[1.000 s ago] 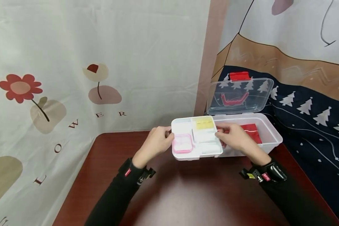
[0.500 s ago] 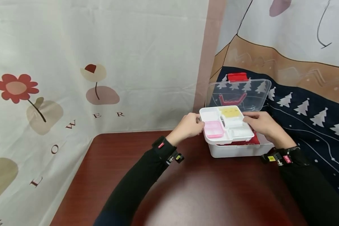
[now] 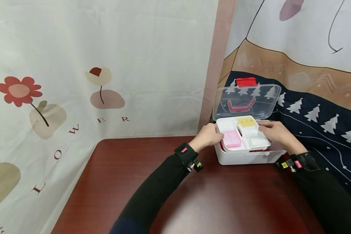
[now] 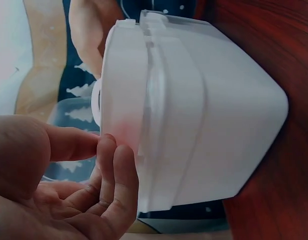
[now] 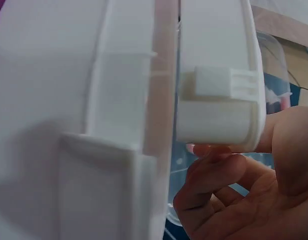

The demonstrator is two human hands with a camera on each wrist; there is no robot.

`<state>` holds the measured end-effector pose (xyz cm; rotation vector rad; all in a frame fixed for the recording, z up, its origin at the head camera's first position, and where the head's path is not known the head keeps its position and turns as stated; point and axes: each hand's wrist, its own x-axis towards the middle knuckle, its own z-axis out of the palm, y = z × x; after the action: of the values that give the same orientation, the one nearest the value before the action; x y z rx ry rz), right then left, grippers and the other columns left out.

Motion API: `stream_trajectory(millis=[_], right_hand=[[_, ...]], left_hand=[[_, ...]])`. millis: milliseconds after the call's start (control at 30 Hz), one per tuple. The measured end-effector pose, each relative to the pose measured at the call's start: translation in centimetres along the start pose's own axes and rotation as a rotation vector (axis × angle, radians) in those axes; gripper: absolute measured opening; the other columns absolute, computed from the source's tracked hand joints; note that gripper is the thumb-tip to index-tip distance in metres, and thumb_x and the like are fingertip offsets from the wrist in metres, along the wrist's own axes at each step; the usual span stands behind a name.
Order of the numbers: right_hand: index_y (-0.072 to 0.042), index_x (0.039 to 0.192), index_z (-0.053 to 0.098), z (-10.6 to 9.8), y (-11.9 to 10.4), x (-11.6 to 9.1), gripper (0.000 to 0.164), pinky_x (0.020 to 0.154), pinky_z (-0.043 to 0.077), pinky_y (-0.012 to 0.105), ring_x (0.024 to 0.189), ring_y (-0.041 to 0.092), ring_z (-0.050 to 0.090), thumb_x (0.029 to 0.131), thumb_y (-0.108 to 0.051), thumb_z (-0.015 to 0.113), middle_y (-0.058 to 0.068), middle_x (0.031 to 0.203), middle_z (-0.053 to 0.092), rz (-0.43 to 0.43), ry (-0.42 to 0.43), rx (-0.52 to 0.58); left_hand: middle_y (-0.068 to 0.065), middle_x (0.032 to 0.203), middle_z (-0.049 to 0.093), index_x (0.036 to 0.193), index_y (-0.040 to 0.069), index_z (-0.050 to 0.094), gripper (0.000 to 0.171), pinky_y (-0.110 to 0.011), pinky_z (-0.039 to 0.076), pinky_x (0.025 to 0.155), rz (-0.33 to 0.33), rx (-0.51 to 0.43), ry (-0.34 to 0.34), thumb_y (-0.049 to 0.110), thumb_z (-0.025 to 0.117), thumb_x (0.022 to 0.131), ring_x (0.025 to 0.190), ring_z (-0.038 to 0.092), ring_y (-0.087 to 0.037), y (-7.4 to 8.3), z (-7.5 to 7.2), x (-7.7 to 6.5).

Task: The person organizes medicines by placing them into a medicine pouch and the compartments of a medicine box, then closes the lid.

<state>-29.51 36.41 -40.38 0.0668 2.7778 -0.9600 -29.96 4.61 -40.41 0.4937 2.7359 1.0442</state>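
A white compartment tray [image 3: 228, 123] with a pink-lidded section and a yellow label sits at the mouth of a white plastic storage box [image 3: 237, 159]. My left hand [image 3: 208, 137] pinches the tray's left edge between thumb and fingers. On the opposite side, my right hand [image 3: 276, 132] pinches the right edge. In the left wrist view, the left fingers [image 4: 124, 175] lie against the tray wall just above the box rim. The right wrist view has the right thumb and fingers [image 5: 214, 172] at the tray's end. Red material inside the box is mostly hidden under the tray.
The box's clear lid [image 3: 248, 104], with a red latch [image 3: 246, 81] and pink handle, stands open behind it. A dark red table [image 3: 146, 162] spreads to the left and front. Printed cloths [image 3: 152, 65] hang behind and to the right.
Both hands have carried the tray rightward from beside the box to over it, then slightly down into its opening. The box and its open lid stay in place.
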Motion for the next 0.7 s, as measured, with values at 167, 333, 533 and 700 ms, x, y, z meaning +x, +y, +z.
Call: stream_trajectory(millis=[167,333,533,700], right_hand=[[0.001,0.164,0.047,0.57,0.52,0.49,0.064,0.098,0.049,0.041,0.139,0.047,0.051,0.113,-0.038,0.045,0.041,0.167,0.039,-0.001,0.003,-0.008],[0.001,0.164,0.049,0.64,0.49,0.79,0.063,0.097,0.047,0.037,0.139,0.045,0.051,0.113,-0.036,0.045,0.04,0.167,0.039,-0.004,0.008,-0.004],[-0.001,0.166,0.046,0.32,0.04,0.51,0.062,0.095,0.048,0.038,0.138,0.045,0.051,0.114,-0.035,0.045,0.041,0.168,0.038,-0.004,0.012,0.008],[0.0,0.166,0.046,0.43,-0.26,0.49,0.062,0.085,0.048,0.029,0.132,0.044,0.053,0.114,-0.035,0.045,0.041,0.167,0.038,0.005,0.015,0.027]], left_hand=[[0.001,0.066,0.062,0.074,0.013,0.057,0.034,-0.026,0.042,0.058,-0.033,-0.036,0.0,0.025,0.068,0.104,0.064,0.059,-0.014,-0.47,0.71,0.43],[0.002,0.064,0.062,0.074,0.013,0.056,0.035,-0.026,0.042,0.058,-0.03,-0.055,0.007,0.024,0.068,0.105,0.063,0.06,-0.015,-0.72,0.77,0.72],[0.005,0.062,0.053,0.072,0.015,0.053,0.037,-0.026,0.04,0.057,-0.031,-0.043,0.012,0.027,0.068,0.104,0.06,0.054,-0.013,-0.58,0.57,0.84],[0.004,0.062,0.053,0.074,0.014,0.052,0.037,-0.026,0.039,0.058,-0.052,-0.056,0.006,0.026,0.067,0.105,0.06,0.053,-0.014,-0.6,0.41,1.03]])
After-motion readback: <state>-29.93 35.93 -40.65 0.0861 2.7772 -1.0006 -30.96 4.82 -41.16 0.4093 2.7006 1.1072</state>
